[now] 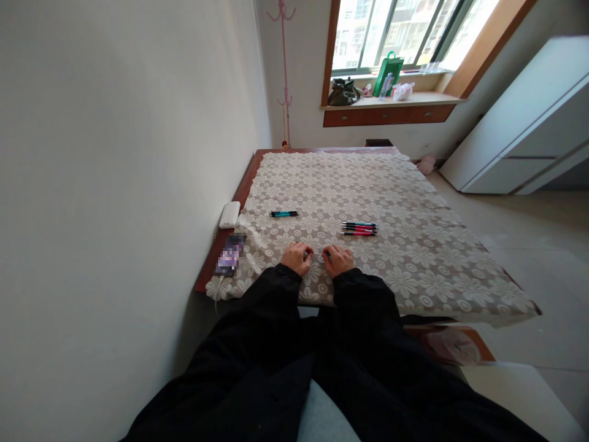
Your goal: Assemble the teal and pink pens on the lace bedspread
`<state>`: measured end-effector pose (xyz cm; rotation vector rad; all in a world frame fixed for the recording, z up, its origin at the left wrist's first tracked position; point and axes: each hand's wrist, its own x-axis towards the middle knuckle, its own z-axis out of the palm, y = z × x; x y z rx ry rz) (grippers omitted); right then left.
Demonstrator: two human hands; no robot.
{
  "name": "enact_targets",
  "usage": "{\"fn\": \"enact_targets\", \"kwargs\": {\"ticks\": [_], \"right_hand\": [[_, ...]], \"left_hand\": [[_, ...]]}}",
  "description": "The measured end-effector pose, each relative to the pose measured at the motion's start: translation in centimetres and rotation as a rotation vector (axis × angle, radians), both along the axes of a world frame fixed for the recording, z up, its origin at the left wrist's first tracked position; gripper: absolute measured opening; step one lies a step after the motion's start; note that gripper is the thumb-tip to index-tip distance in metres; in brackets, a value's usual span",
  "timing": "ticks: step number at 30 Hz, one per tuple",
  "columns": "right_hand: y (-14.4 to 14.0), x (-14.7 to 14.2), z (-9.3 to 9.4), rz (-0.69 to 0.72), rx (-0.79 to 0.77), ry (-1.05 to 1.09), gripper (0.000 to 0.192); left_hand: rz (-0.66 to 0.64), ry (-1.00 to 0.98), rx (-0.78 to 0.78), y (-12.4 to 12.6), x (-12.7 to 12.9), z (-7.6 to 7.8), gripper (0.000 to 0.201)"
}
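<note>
My left hand (297, 257) and my right hand (338, 259) rest close together on the lace tablecloth (391, 202) near the table's front edge. Between them they pinch a thin pale pen part (318, 253), each hand closed on one end. A blue-and-black pen (284, 213) lies a little beyond my left hand. Three pens with red and black barrels (359, 229) lie side by side just beyond my right hand. Both arms are in black sleeves.
A white power bank (229, 215) and a phone (229, 255) lie on the table's left edge by the wall. A window ledge with bags (368, 92) is at the back. A white cabinet (519, 135) stands on the right.
</note>
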<state>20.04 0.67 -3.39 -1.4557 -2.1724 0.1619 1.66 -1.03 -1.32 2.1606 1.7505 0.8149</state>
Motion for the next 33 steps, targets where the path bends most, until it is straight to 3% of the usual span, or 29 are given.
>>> {"fn": "enact_targets", "kwargs": {"ticks": [11,23,33], "right_hand": [[0.3,0.2,-0.5,0.108,-0.024,-0.033,0.019],[0.4,0.5,-0.2,0.073,-0.03,0.061,0.021],[0.1,0.4,0.6,-0.037,-0.044,0.11,0.022]], "left_hand": [[-0.147,-0.085,0.06,0.4,-0.2,-0.7,0.011],[-0.118,-0.177,0.121,0.6,-0.3,-0.7,0.013],[0.005,-0.056,0.116,-0.6,-0.1,1.3,0.057]]}}
